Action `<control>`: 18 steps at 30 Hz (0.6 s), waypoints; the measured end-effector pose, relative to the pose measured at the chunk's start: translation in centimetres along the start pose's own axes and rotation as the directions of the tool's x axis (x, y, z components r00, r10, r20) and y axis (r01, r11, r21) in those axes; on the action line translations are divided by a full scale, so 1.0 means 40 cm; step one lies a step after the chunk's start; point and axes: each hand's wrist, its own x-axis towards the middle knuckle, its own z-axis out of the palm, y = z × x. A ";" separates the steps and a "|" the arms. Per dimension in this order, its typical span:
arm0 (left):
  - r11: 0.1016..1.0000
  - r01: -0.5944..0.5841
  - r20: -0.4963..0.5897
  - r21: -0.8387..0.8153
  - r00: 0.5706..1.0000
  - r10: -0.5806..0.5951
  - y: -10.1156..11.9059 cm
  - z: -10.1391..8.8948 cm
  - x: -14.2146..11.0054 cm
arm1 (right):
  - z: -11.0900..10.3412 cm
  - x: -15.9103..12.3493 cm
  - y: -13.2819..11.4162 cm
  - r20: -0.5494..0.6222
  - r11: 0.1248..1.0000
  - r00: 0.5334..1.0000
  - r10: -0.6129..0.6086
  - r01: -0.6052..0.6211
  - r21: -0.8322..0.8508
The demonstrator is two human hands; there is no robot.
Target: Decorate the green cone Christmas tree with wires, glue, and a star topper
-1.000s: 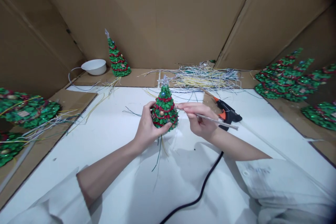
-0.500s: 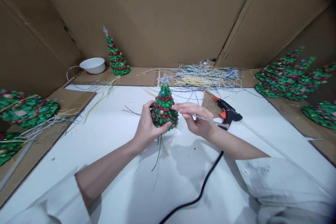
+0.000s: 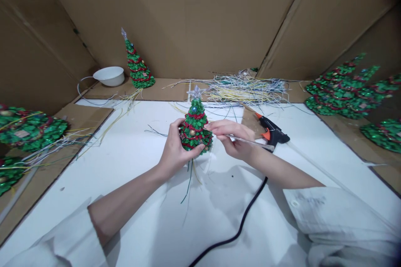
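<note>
My left hand [image 3: 173, 151] is wrapped round the base of a small green Christmas tree [image 3: 194, 125] with red garland, small baubles and a clear star on top, held upright above the white table [image 3: 125, 175]. Thin wires hang down from under the tree. My right hand [image 3: 233, 137] pinches a thin clear stick [image 3: 250, 141], its tip touching the tree's right side; the stick runs back to the right over the hand.
A black and orange glue gun [image 3: 272, 132] lies just right of my right hand, its black cord [image 3: 238, 227] trailing toward me. A heap of coloured wires [image 3: 244, 88] lies at the back. Finished trees stand at the back left [image 3: 135, 68], right [image 3: 344, 91] and left [image 3: 28, 129]. A white bowl [image 3: 109, 76] sits back left.
My right hand has slid the stick further into the tree, so less of it sticks out to the right. The tree sits slightly more upright; the left hand keeps its hold.
</note>
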 end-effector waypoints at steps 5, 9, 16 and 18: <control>1.000 -0.004 0.000 0.003 1.000 0.004 0.000 0.000 0.000 | -0.003 -0.005 0.003 -0.049 0.998 0.997 -0.063 0.062 -0.031; 1.000 -0.004 0.003 0.003 1.000 0.004 -0.006 0.001 -0.001 | -0.002 -0.005 0.002 -0.013 0.998 0.999 -0.048 0.047 -0.037; 1.000 -0.007 -0.004 0.022 1.000 0.007 -0.010 0.001 0.000 | -0.004 0.012 -0.016 0.040 0.993 0.998 0.042 -0.038 -0.109; 1.000 -0.004 -0.002 0.021 1.000 0.004 -0.009 0.001 0.000 | -0.006 0.017 -0.024 0.067 0.991 0.997 0.047 -0.038 -0.131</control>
